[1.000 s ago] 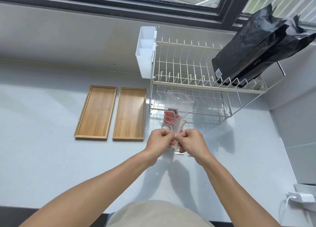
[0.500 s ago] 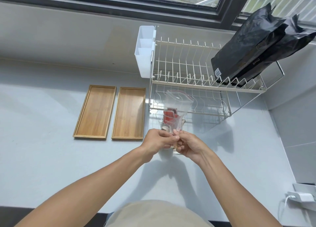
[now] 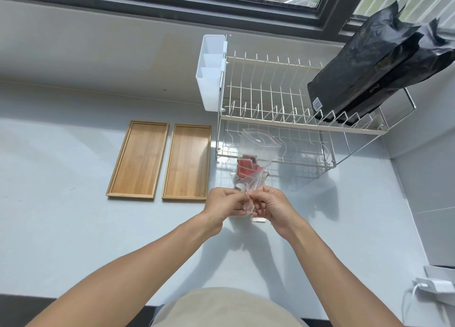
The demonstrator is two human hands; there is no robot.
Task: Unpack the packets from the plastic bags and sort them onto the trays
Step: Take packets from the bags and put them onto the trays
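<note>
A clear zip plastic bag [image 3: 258, 147] stands up above the counter, its lower end pinched between my left hand [image 3: 225, 202] and my right hand [image 3: 272, 205], which touch each other. Behind the bag, red packets [image 3: 247, 167] lie on the counter with more crumpled plastic and pale packets beside them, partly hidden by my hands. Two empty wooden trays lie side by side to the left: the left tray [image 3: 138, 160] and the right tray [image 3: 187, 163].
A two-tier wire dish rack [image 3: 275, 100] stands just behind the bag, with a white cutlery holder [image 3: 210, 73] on its left end and black foil bags [image 3: 379, 63] on its top right. A white charger [image 3: 433, 286] sits at the right edge.
My hands have shifted slightly on the bag's lower end, fingers working at it. The bag has stayed upright in about the same place.
</note>
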